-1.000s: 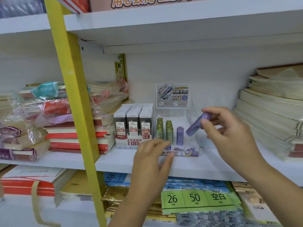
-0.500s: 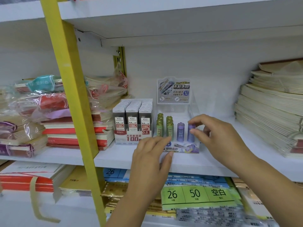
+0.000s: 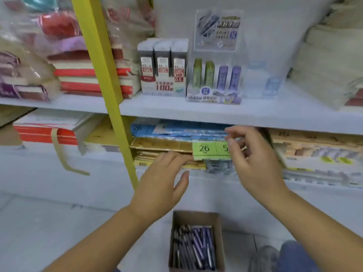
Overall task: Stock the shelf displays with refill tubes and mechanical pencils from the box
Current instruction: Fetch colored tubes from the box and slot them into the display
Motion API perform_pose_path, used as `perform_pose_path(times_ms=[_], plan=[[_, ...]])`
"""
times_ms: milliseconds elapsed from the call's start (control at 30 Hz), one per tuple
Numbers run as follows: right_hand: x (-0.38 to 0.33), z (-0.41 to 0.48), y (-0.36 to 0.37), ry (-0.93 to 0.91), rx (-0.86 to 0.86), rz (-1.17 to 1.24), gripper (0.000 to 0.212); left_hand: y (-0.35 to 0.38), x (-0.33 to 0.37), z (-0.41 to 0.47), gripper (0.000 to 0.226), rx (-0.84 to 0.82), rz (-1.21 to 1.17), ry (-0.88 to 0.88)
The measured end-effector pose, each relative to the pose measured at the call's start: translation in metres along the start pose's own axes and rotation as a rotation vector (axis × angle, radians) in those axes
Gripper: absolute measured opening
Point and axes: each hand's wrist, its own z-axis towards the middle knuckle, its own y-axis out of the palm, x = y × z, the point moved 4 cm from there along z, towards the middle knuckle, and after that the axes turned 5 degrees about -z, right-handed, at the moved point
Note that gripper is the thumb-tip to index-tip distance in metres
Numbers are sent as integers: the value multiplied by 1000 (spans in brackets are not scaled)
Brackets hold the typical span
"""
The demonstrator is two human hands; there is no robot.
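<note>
- What is held in the fingers [image 3: 241, 132]?
- Nothing. The left hand [image 3: 163, 181] and right hand [image 3: 253, 163] are seen loosely spread and empty.
- Where are the pencils [image 3: 193, 248] found?
- In the box [image 3: 196, 217] on the floor [image 3: 59, 232], below and between both wrists, long axes pointed toward the shelf [image 3: 196, 112]; the left hand is judged slightly nearer

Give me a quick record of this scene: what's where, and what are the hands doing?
left hand: open, empty, held lower than the white shelf board
right hand: empty, fingers loosely bent
clear plastic display stand: on that board; front row shows two green refill tubes and two purple refill tubes, upright
brown cardboard box: on the floor, holding dark and purple mechanical pencils
</note>
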Motion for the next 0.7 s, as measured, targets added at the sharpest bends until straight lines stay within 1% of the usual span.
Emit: perform_pose_path(times_ms=[67, 133, 167, 233, 300, 367, 433, 567, 633, 700], plan=[[23, -60, 37, 187, -200, 34, 19, 30, -30, -54, 39, -258, -46, -227], [52, -120, 75, 431, -415, 68, 19, 60, -61, -107, 49, -446, -97, -469], [67, -148, 94, 535, -529, 61, 19, 75, -73, -130, 53, -514, -121, -578], [97, -194, 126, 700, -727, 28, 23, 101, -92, -168, 58, -596, -184, -763], [123, -226, 151, 840, -840, 5, 30, 125, -105, -196, 62, -650, -259, -909], [145, -247, 171, 968, -885, -3, 35, 146, -111, -212, 65, -676, -326, -1000], [165, -260, 189, 1038, -908, -26, 41, 163, -117, -223, 65, -671, -390, -1070], [199, -272, 216, 1064, -859, -111, 60, 182, -126, -241, 62, -641, -518, -1199], [211, -278, 225, 1038, -874, -211, 69, 185, -128, -247, 58, -620, -598, -1240], [218, -283, 234, 1013, -882, -260, 76, 187, -129, -249, 53, -597, -669, -1259]])
